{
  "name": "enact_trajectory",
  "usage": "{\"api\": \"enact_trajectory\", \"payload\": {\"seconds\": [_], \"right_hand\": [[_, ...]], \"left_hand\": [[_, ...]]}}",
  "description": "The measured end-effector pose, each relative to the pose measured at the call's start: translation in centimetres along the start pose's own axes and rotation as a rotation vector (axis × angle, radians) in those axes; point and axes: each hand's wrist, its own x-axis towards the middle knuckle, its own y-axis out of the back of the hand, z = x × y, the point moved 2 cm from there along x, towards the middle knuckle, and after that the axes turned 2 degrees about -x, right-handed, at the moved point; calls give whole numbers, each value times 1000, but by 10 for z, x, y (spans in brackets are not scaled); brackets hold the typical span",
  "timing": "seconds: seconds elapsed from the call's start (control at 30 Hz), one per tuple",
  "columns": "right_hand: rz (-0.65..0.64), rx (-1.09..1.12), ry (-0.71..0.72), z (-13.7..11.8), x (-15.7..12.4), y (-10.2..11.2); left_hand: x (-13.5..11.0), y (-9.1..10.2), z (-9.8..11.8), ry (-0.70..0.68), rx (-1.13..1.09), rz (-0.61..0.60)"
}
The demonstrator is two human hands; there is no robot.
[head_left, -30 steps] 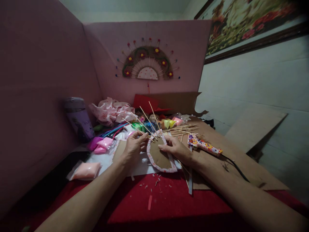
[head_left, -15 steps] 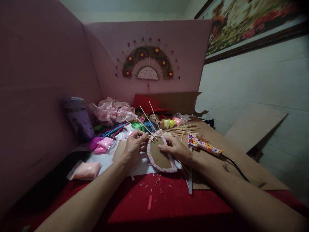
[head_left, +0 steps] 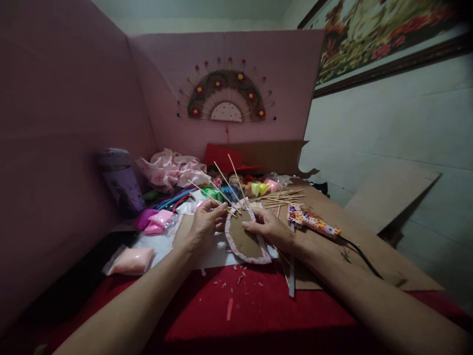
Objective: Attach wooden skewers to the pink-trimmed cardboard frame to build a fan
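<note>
In front of me is a half-round cardboard piece [head_left: 244, 236] edged with pink-patterned cloth, tilted on its side. Several thin wooden sticks [head_left: 222, 175] fan out from its upper end, up and to the left. My right hand [head_left: 269, 227] grips the cardboard by its right edge, thumb on the brown face. My left hand [head_left: 207, 222] is closed, thumb and forefinger pinched on the lower end of the leftmost stick beside the cardboard. Some left-hand fingers are hidden behind the hand.
A flower-patterned glue gun [head_left: 312, 222] lies on a cardboard sheet [head_left: 354, 256] at right, near loose sticks [head_left: 281, 197]. Bags of pink clay [head_left: 131, 260] and a purple tumbler [head_left: 121, 185] stand left. Scraps dot the red cloth [head_left: 207, 315]. A decorated fan [head_left: 225, 93] hangs behind.
</note>
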Motion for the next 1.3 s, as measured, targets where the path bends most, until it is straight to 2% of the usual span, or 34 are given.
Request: {"api": "enact_trajectory", "payload": {"seconds": [0.73,1.3], "right_hand": [[-23,3,15,3,-1,-1],[-15,-97,41,3,0,0]], "left_hand": [[0,0,1,0,9,4],[-2,-2,2,12,29,22]]}}
